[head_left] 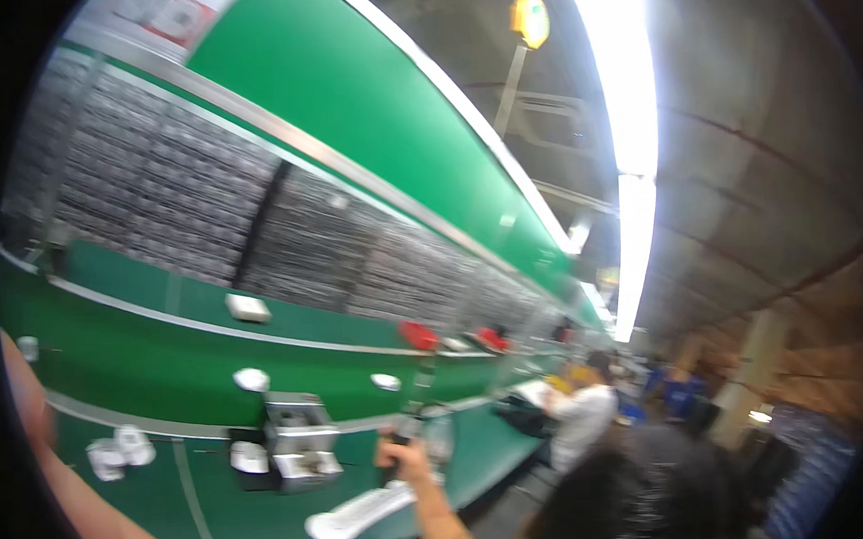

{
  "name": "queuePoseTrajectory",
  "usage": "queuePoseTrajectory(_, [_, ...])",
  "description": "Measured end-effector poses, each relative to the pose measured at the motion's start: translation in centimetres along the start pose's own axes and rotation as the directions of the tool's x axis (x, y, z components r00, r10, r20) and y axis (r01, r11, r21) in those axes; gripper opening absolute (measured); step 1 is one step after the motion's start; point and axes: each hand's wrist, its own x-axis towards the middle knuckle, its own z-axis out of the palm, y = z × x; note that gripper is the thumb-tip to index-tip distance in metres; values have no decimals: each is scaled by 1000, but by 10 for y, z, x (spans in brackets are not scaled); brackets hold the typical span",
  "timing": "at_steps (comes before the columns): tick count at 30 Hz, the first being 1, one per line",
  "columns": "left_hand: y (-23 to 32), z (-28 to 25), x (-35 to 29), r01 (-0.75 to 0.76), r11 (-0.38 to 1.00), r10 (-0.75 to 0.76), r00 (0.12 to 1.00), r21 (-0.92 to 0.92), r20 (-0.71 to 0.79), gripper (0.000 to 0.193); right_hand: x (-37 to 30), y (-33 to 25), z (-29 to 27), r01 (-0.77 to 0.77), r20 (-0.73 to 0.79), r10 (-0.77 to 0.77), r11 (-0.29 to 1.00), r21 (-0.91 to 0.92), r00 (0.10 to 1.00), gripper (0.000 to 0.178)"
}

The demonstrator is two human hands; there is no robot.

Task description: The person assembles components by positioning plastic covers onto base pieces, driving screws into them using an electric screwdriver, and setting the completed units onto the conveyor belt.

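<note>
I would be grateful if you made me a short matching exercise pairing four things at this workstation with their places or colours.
Things
1. Small pale block
2. Box-shaped device
3. Group of small pieces
4. Long narrow part

Places or colours
A. White, on the bench, nearest of the four to the picture's left edge
B. On the green shelf above the bench
C. White, lying on the bench, below and right of the device in the picture
D. Silver-grey, standing on the bench

Pairs: 1-B, 2-D, 3-A, 4-C
</note>
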Motion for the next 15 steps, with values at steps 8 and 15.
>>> queuePoseTrajectory(8, [131,-443,-164,-228,497,269,958,-837,-101,22,-227,-80,5,-230,-476,165,970,-81,864,36])
queuePoseTrajectory(15, [106,-414,-169,-268,453,243,955,-850,-171,22,-223,-103,0,-45,-393,-46,974,-220,918,31])
